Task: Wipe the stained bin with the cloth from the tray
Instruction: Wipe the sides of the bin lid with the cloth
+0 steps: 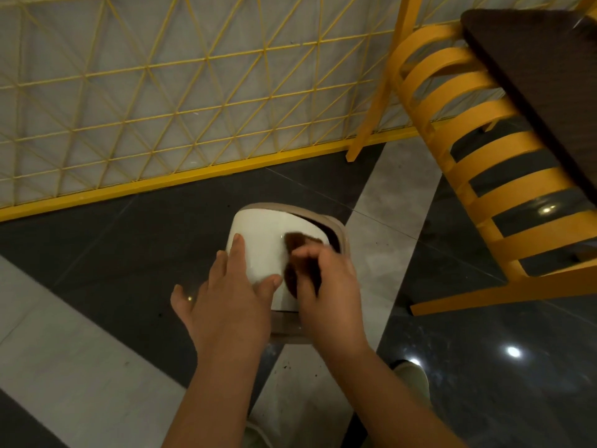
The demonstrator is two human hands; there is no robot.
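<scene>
Your right hand (326, 279) has its fingers curled round the brown cloth (298, 253) and presses it against the white side of the bin (261, 240), a little right of centre in the frame. The hand is blurred, so you look to be mid-stroke, though that is a judgement. Your left hand (226, 292) lies flat on the bin with fingers straight, gripping nothing, just steadying it from the left.

The bin sits on the floor (113, 240) in the middle of the frame, tipped over so its long axis runs from your hands up and to the right. Its beige-rimmed mouth (336, 234) faces the upper right, and the inside looks dark. The cloth is already touching the wall just short of that rim, so the uncleaned ground most likely lies up and right of your right-hand fingers, and that hand is the nearer one to it. Whether any stain remains under the cloth cannot be told.

The floor is glossy dark tile with pale grey bands and a few dark specks. A yellow lattice screen (145, 92) fills the upper left, a yellow slatted chair (478, 176) stands at right, and a dark tabletop (542, 66) juts into the upper right corner. No tray is in view.
</scene>
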